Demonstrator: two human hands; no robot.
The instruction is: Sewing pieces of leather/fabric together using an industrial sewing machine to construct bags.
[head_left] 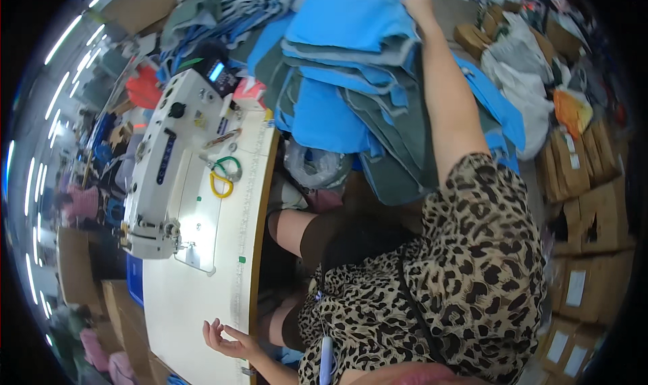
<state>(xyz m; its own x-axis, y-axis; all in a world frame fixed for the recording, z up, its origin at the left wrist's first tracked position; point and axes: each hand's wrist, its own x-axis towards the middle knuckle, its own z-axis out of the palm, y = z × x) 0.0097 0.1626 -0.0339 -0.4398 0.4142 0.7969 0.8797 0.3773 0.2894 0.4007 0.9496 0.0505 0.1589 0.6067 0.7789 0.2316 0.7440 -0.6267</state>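
Observation:
My right arm stretches out to a tall pile of blue and grey fabric pieces (331,108). At its top, my right hand (418,8) pinches the edge of a blue fabric piece (351,14). Over the near end of the white sewing table (182,331), my left hand (231,339) is held with its palm turned up, fingers apart and slightly curled, holding nothing. A white sewing machine (158,162) stands on this table, its lamp lighting the needle area. Scissors (221,177) with green and yellow handles lie beside the machine.
A pink box (250,93) sits at the table's far end, near a lit control panel (216,71). More folded fabric (236,14) is heaped behind. Cardboard boxes (587,290) and white plastic bags (516,74) line the right side. A clear plastic bag (314,166) hangs beside the table.

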